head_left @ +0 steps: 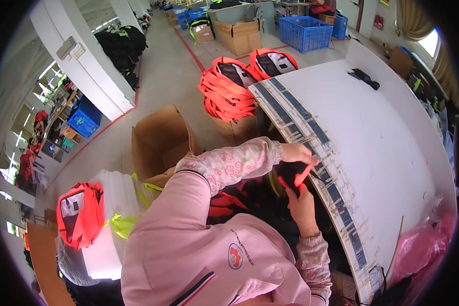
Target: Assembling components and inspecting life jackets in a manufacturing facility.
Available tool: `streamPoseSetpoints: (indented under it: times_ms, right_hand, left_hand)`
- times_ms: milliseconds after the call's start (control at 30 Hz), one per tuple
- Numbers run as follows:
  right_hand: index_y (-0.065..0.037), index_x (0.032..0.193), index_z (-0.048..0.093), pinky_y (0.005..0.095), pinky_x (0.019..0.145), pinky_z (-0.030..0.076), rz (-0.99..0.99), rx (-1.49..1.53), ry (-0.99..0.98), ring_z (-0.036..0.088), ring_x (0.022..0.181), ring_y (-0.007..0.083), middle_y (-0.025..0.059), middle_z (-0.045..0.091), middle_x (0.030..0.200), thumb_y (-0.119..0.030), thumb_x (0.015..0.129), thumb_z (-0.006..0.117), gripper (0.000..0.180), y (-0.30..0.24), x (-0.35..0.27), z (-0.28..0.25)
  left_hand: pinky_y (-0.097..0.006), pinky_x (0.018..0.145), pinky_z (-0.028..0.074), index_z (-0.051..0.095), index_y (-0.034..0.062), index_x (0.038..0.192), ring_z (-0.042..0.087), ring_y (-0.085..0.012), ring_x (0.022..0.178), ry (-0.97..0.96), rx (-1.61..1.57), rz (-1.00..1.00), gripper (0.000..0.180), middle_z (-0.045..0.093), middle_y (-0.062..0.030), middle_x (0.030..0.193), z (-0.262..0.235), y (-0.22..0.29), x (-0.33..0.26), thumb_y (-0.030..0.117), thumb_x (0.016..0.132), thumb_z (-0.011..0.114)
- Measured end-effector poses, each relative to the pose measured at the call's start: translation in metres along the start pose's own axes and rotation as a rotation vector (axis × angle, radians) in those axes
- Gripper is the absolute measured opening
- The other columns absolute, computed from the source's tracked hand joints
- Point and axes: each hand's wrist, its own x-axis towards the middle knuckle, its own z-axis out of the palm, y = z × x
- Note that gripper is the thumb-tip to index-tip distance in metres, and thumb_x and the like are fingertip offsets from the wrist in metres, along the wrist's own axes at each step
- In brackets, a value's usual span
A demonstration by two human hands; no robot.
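At the table's near edge, my left hand point(297, 152) pinches the upper end of a bright orange-red strip point(303, 175). Just below it, my right hand point(303, 210) is closed on the lower part of the same strip, with its thumb pointing up. Dark fabric point(290, 173) hangs behind the strip, between the two hands. More black and orange-red fabric point(229, 203) lies in front of my body, partly covered by my left arm. Whether it all belongs to one piece I cannot tell.
A white-topped table point(377, 132) with a taped, worn edge curves along my right. Orange-red bags point(227, 92) are stacked beyond my hands. An open cardboard box point(160, 137) stands to the left, near white foam sheets point(104, 224) with another orange-red bag point(80, 214). Pink plastic point(421, 250) lies at lower right.
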Motion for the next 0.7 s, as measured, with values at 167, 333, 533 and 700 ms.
streamPoseSetpoints:
  times_ms: [167, 333, 533, 700]
  right_hand:
    - [0.001, 0.081, 0.059, 0.0488, 0.060, 0.046, -0.090, -0.317, 0.044, 0.059, 0.072, 0.0427, 0.0247, 0.060, 0.072, -0.032, 0.084, 0.061, 0.033, 0.012, 0.002, 0.003]
    - [0.001, 0.076, 0.060, 0.0481, 0.061, 0.047, -0.114, -0.410, 0.141, 0.060, 0.072, 0.0419, 0.0243, 0.060, 0.072, -0.034, 0.088, 0.054, 0.037, 0.009, 0.008, -0.007]
    - [-0.002, 0.067, 0.059, 0.0444, 0.052, 0.049, -0.328, -0.668, 0.237, 0.061, 0.058, 0.0374, 0.0211, 0.060, 0.061, -0.034, 0.091, 0.050, 0.040, 0.006, 0.024, 0.006]
    - [-0.004, 0.068, 0.056, 0.0432, 0.051, 0.049, -0.392, -0.542, 0.226, 0.061, 0.059, 0.0352, 0.0187, 0.059, 0.061, -0.028, 0.091, 0.050, 0.033, -0.022, 0.022, 0.017]
  left_hand:
    - [-0.028, 0.071, 0.042, 0.064, 0.0031, 0.082, 0.053, -0.0122, 0.074, -0.115, 0.053, 0.027, 0.052, 0.061, -0.0041, 0.074, 0.005, -0.019, -0.008, 0.055, 0.082, 0.060]
    - [-0.026, 0.070, 0.043, 0.066, 0.0012, 0.084, 0.054, -0.0085, 0.075, 0.068, -0.324, 0.172, 0.042, 0.062, -0.0025, 0.076, 0.011, -0.024, -0.015, 0.043, 0.084, 0.063]
    - [-0.032, 0.063, 0.046, 0.068, 0.0012, 0.074, 0.061, -0.0182, 0.064, 0.686, -0.057, 0.031, 0.043, 0.064, -0.0153, 0.067, 0.005, -0.072, 0.017, 0.044, 0.075, 0.066]
    - [-0.040, 0.066, 0.049, 0.068, 0.0011, 0.075, 0.065, -0.0297, 0.074, 0.799, 0.133, -0.108, 0.046, 0.065, -0.0188, 0.077, -0.047, -0.070, 0.005, 0.047, 0.074, 0.063]
